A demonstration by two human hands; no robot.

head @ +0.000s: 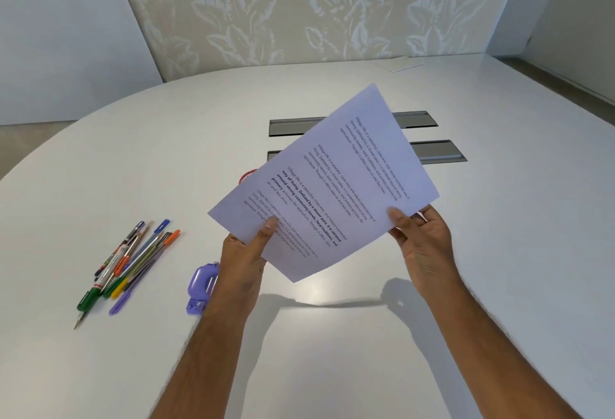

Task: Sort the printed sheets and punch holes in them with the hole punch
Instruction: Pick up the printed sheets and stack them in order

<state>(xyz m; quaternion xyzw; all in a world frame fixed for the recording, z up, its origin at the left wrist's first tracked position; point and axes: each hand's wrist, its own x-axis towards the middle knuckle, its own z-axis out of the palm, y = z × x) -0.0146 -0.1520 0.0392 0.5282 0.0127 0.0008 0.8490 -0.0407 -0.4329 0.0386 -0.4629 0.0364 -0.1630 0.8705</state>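
I hold the printed sheets point(332, 179) above the white table point(166, 139), tilted with the text running diagonally. My left hand point(244, 259) pinches the lower left edge, thumb on top. My right hand point(421, 242) grips the lower right edge, thumb on the page. The purple hole punch point(201, 287) lies on the table just left of my left wrist, partly hidden by it.
A loose pile of pens and pencils point(129, 264) lies at the left. Two grey cable-port lids point(432, 150) are set into the table behind the sheets. A red object point(248, 175) peeks out from behind the sheets. A white sheet point(399, 63) rests at the far edge.
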